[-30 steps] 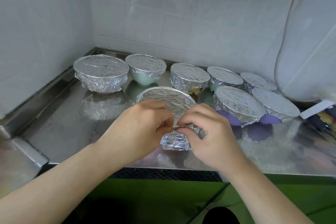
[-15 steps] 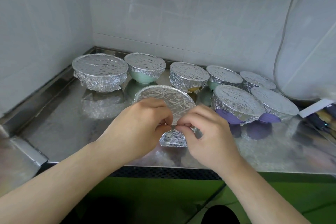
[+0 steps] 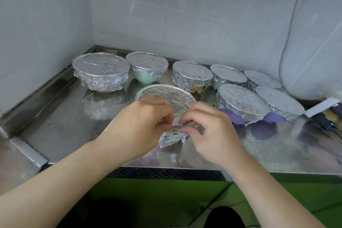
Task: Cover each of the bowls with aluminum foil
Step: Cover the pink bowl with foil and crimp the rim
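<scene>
Eight foil-covered bowls stand on the steel counter: seven at the back, one nearest bowl in front. Left hand and right hand each pinch its loose foil edge at the near rim.

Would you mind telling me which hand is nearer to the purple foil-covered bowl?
Right. The right hand sits just left of the purple foil-covered bowl; the left hand is farther left, beyond it.

Front bowl near side hidden behind hands; right-edge items blurred.
</scene>
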A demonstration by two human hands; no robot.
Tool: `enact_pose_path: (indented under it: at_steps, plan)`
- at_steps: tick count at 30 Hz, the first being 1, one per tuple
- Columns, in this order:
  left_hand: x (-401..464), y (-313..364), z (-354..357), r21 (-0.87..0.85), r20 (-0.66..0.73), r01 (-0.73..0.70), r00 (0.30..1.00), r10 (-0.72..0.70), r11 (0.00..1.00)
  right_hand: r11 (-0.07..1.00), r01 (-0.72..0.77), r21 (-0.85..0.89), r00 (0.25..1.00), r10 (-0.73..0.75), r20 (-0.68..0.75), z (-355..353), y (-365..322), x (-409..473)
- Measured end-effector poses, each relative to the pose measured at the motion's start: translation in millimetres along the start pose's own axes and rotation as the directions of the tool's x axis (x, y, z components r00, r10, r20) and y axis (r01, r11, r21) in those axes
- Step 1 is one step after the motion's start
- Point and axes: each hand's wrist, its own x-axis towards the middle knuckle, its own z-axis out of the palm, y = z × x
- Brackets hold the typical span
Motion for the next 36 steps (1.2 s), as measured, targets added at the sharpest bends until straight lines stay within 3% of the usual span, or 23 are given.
enact_pose_path:
  at_steps: [6, 12, 27, 36]
  plan:
    - [-0.2, 1.3, -1.7, 0.016, -0.009, -0.012, 1.000, 0.012, 1.000, 0.999, 0.013, -0.032, 0.993, -0.017, -0.119, 8.6, -2.0, 1.8]
    - [-2.0, 1.9, 3.6, 0.022, -0.013, -0.027, 1.000, 0.028, 0.999, 0.999, 0.004, 0.038, 1.000, -0.003, -0.024, 2.1, -0.9, 1.0]
    - [2.4, -3.9, -6.2, -0.012, 0.023, -0.038, 0.999, 0.038, 0.999, 1.000, 0.011, -0.015, 0.999, -0.011, -0.036, 4.0, -3.6, 0.8]
    - [-0.7, -2.3, 1.5, 0.094, -0.024, -0.102, 0.994, 0.105, 0.990, 1.000, 0.025, -0.004, 1.000, -0.025, -0.015, 2.9, -5.6, 3.0]
